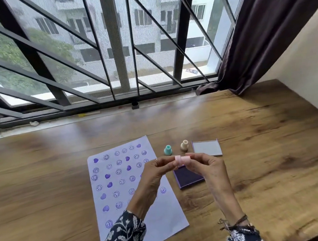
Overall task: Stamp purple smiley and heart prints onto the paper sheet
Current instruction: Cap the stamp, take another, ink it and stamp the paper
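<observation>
A white paper sheet lies on the wooden table, covered with several purple smiley and heart prints. My left hand and my right hand together hold a small pink stamp sideways in the air, fingertips pinching each end. Directly below the stamp sits the open purple ink pad, to the right of the sheet. A teal stamp and a beige stamp stand upright behind my hands.
The ink pad's lid lies flat right of the beige stamp. The wooden table runs up to a barred window. A dark curtain hangs at the right, beside a wall.
</observation>
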{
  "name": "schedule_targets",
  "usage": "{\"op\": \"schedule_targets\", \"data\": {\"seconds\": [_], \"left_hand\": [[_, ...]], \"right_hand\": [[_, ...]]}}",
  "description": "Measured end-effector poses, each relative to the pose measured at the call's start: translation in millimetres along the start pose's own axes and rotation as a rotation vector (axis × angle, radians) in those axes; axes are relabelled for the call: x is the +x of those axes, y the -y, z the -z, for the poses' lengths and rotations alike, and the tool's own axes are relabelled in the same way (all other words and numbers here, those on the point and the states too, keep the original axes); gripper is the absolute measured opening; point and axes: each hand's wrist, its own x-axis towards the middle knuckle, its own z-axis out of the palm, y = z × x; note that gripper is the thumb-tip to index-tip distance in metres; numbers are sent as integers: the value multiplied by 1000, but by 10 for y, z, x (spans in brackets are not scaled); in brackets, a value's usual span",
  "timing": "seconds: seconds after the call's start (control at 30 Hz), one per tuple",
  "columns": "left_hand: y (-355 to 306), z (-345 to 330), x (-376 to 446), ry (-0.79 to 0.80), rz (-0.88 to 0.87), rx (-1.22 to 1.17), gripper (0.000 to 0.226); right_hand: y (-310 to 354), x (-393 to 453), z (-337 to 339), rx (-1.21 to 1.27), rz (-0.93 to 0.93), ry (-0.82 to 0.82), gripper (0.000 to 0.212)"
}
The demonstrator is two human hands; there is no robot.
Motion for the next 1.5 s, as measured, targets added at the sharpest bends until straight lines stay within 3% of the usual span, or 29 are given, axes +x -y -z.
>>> {"op": "schedule_targets", "data": {"seconds": [0.1, 0.2, 0.3, 0.4, 0.57, 0.73, 0.83, 0.97, 1.07, 1.2, 1.3, 1.4, 1.5], "left_hand": [[63, -40, 48, -39, -55, 20, 23], [181, -69, 117, -110, -110, 147, 20], [364, -61, 238, -393, -175, 490, 23], [530, -14, 329, -611, -235, 884, 38], [654, 52, 422, -580, -226, 1015, 50], [634, 148, 507, -524, -249, 1083, 42], [578, 148, 597, -530, -222, 1052, 31], [563, 166, 599, -529, -236, 1005, 17], [493, 172, 533, -526, -260, 899, 20], [267, 116, 337, -378, -283, 398, 17], [125, -19, 175, -333, -291, 147, 22], [45, -140, 79, -329, -284, 65, 24], [2, -195, -1, -324, -322, 108, 24]], "right_hand": [[-17, 106, 19, 15, -34, -13, 3], [-65, 277, -6, -263, -1, -27, 5], [-173, 446, -73, -658, 85, -49, 13], [-263, 532, -170, -874, 201, -52, 13], [-349, 553, -258, -987, 320, -59, 16], [-361, 594, -281, -1152, 442, -113, 32], [-344, 704, -382, -1294, 474, -38, 40], [-317, 781, -478, -1408, 454, 72, 25], [-260, 687, -469, -1225, 467, -19, 19], [-38, 475, -353, -553, 235, -75, 17], [79, 304, -265, -259, 108, -42, 11], [111, 191, -204, -73, 12, -22, 9], [108, 108, -160, 15, -73, -19, 22]]}}
